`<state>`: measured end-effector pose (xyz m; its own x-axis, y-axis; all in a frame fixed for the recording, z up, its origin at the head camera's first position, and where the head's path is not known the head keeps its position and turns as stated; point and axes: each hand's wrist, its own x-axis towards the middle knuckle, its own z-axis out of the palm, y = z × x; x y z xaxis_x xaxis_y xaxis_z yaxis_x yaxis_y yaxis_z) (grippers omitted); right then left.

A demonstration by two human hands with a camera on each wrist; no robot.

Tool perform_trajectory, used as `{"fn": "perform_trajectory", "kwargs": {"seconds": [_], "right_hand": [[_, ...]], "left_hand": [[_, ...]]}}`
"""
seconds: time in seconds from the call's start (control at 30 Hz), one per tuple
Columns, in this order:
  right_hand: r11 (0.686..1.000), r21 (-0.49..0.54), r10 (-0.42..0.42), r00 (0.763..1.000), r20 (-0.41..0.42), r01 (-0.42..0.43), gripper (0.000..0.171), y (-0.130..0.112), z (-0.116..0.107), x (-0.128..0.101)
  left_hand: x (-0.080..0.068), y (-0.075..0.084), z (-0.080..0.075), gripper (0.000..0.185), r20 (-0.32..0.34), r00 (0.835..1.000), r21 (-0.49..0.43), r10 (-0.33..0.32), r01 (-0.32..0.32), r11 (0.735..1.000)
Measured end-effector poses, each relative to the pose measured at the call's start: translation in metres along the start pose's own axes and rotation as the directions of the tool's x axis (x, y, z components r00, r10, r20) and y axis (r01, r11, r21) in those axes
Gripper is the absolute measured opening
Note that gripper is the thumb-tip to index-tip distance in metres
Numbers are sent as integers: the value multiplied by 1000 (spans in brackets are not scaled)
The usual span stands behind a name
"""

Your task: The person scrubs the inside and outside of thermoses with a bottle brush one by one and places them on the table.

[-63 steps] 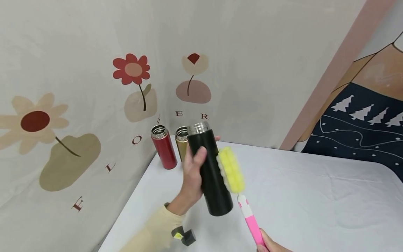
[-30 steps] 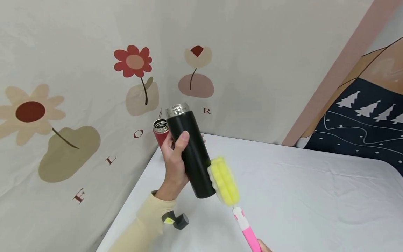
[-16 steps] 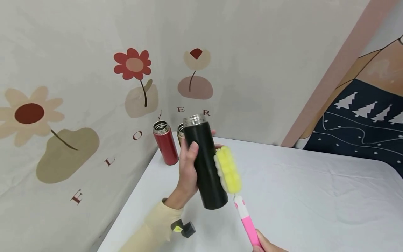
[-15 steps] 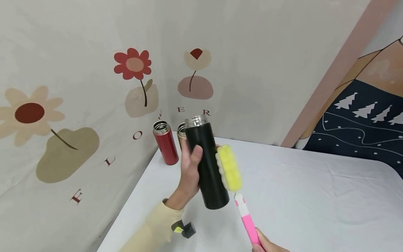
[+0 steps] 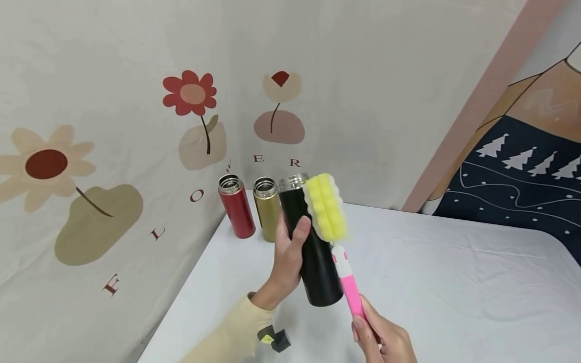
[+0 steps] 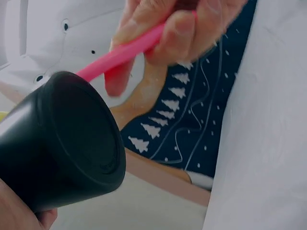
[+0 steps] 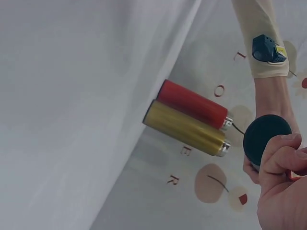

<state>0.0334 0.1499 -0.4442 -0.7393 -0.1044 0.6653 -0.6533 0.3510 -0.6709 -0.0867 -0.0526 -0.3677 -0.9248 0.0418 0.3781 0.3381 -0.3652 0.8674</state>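
My left hand [image 5: 286, 259] grips a black thermos bottle [image 5: 321, 275] round its middle, held tilted above the table with its bare metal mouth up and to the left. In my right hand [image 5: 388, 335] is the pink handle of a bottle brush [image 5: 350, 290], pinched between thumb and fingers. Its yellow and white sponge head overlaps the bottle's upper right side, just below the mouth. In the left wrist view the bottle's round base [image 6: 86, 127] faces the camera, and the pink handle [image 6: 124, 52] runs behind it. The sponge is mostly hidden there.
Two uncapped bottles, one red [image 5: 237, 209] and one gold [image 5: 267, 212], stand side by side at the table's back left corner. A white cloth covers the table [image 5: 445, 282]. Flower-printed fabric [image 5: 363, 126] hangs close behind and to the left.
The brush has moved up along the bottle, its sponge now close to the mouth. The black bottle has shifted slightly right, uncovering the gold one. More of my right hand shows.
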Motion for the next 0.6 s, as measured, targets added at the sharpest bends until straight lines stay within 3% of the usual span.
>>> {"fn": "perform_trajectory", "kwargs": {"seconds": [0.1, 0.23, 0.33, 0.47, 0.53, 0.6], "right_hand": [[1000, 12, 1, 1000, 4, -1, 53, 0, 2, 3], [1000, 1, 27, 1000, -7, -27, 51, 0, 0, 1], [999, -23, 41, 999, -17, -42, 52, -2, 0, -6], [997, -63, 40, 999, 1, -39, 56, -3, -1, -21], [992, -74, 103, 992, 67, -98, 53, 2, -5, -32], [986, -65, 160, 968, 195, -150, 46, 20, -10, -49]], "left_hand": [[2, 1, -1, 85, -24, 999, -17, -42, 41, 999], [3, 4, -6, 69, 43, 997, -41, -71, 73, 997], [5, 9, -11, 59, 48, 999, -20, -15, 16, 1000], [13, 22, -19, 51, -24, 996, 2, 84, -84, 996], [19, 30, -23, 48, -41, 992, -9, 118, -118, 993], [25, 36, -27, 47, -40, 987, -28, 154, -155, 987]]}}
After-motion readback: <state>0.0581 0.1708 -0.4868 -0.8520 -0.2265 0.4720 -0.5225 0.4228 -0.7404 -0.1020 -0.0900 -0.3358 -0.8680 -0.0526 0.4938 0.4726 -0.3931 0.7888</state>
